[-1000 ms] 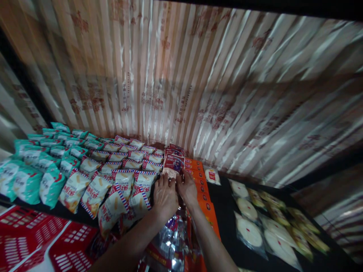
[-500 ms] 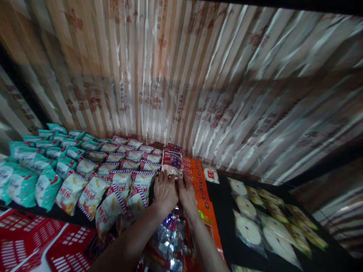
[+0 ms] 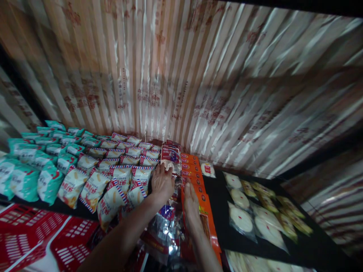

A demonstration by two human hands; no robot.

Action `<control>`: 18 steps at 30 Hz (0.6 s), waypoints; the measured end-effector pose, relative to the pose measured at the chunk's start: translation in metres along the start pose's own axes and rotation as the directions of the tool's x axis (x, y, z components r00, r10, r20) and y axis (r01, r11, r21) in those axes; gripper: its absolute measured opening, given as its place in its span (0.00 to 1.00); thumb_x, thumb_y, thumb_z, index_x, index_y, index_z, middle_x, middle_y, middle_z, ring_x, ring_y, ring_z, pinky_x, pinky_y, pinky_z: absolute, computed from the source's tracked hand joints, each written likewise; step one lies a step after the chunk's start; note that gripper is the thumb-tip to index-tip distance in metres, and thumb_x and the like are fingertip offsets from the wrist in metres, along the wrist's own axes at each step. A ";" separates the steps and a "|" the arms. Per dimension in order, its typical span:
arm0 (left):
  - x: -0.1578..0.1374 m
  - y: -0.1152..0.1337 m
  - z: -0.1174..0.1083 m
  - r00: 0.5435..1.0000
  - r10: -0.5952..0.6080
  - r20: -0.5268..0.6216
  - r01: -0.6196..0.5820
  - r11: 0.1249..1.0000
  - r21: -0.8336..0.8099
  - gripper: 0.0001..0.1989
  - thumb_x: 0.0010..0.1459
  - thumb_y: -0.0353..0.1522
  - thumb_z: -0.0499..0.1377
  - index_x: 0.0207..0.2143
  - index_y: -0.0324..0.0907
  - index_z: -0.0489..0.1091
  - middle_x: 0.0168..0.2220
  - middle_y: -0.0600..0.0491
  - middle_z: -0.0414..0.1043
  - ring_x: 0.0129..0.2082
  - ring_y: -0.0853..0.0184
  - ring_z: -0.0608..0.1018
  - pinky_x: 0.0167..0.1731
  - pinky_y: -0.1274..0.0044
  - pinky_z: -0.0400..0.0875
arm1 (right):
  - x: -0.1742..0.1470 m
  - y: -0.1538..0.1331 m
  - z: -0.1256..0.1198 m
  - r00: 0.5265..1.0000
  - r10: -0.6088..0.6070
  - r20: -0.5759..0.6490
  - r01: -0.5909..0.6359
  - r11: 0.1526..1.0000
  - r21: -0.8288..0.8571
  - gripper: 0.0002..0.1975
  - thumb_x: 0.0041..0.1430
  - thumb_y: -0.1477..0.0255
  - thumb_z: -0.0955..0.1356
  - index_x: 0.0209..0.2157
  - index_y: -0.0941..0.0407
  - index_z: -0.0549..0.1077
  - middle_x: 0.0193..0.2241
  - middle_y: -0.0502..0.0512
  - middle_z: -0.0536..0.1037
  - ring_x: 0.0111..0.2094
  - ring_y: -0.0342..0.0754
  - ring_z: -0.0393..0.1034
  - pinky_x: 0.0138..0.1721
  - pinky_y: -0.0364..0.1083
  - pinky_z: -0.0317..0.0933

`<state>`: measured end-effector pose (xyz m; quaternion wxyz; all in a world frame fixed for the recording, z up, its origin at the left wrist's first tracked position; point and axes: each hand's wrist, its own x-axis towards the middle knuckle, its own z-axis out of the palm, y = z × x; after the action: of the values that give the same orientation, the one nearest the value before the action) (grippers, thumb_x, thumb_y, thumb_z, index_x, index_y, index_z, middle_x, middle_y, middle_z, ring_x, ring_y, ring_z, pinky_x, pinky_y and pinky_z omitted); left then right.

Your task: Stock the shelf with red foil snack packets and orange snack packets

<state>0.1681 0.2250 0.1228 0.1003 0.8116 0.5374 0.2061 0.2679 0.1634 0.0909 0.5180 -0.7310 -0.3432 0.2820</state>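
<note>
My left hand (image 3: pixel 163 183) lies with its fingers stretched over the lower end of a dark red and clear snack packet (image 3: pixel 170 155), at the front of a row of similar packets. Just to the right, my right hand (image 3: pixel 192 200) is held on edge with straight fingers, along the left side of the overlapping orange packets (image 3: pixel 198 181). Neither hand grips anything. Below the hands, between my forearms, sits a shiny silver and dark red packet (image 3: pixel 167 236), partly hidden by my left arm.
White snack bags with striped edges (image 3: pixel 120 175) stand in rows to the left, then teal bags (image 3: pixel 28 177). A red plastic basket (image 3: pixel 31 234) is at lower left. On the black shelf (image 3: pixel 217 200) to the right lie round white packs (image 3: pixel 241 221) and yellow packs (image 3: pixel 268 202).
My hands have come apart. The right hand has drawn back toward me and onto the orange packets' edge; the left has shifted slightly, still on the dark red packet.
</note>
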 end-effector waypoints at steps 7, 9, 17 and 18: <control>-0.058 -0.002 -0.008 0.985 0.062 -0.159 -0.101 0.963 -0.250 0.18 0.58 0.26 0.47 0.49 0.40 0.67 0.54 0.46 0.65 0.55 0.60 0.66 0.56 0.65 0.61 | -0.031 0.006 -0.009 1.000 -0.006 -0.017 0.006 1.000 -0.013 0.35 0.58 0.52 0.55 0.59 0.62 0.60 0.61 0.63 0.59 0.62 0.53 0.52 0.62 0.52 0.44; -0.096 -0.007 -0.005 0.977 0.126 -0.170 -0.181 0.914 -0.364 0.17 0.60 0.27 0.45 0.46 0.42 0.69 0.50 0.47 0.69 0.51 0.63 0.70 0.53 0.68 0.65 | -0.043 0.006 -0.010 0.997 -0.042 -0.063 0.040 0.999 -0.029 0.33 0.58 0.53 0.56 0.58 0.61 0.61 0.60 0.63 0.61 0.61 0.52 0.54 0.60 0.52 0.48; -0.241 -0.072 0.027 0.978 0.187 0.089 -0.109 0.828 -0.550 0.18 0.60 0.27 0.41 0.37 0.42 0.71 0.36 0.48 0.74 0.37 0.68 0.75 0.40 0.76 0.72 | -0.147 0.026 0.008 0.960 -0.232 0.159 0.236 0.972 -0.005 0.21 0.62 0.58 0.57 0.46 0.57 0.70 0.42 0.60 0.77 0.44 0.50 0.72 0.45 0.47 0.64; -0.248 -0.083 0.030 0.973 0.134 0.186 -0.023 0.864 -0.502 0.18 0.60 0.28 0.42 0.36 0.43 0.71 0.36 0.49 0.74 0.37 0.68 0.76 0.40 0.76 0.72 | -0.159 0.029 0.013 0.936 -0.232 0.265 0.247 0.969 -0.026 0.20 0.62 0.60 0.57 0.43 0.56 0.72 0.40 0.59 0.78 0.42 0.50 0.72 0.44 0.46 0.65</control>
<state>0.0289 0.0336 0.0077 0.3545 0.7970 0.4188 0.2525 0.1680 0.0382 0.0684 0.4772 -0.6555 -0.5027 0.2998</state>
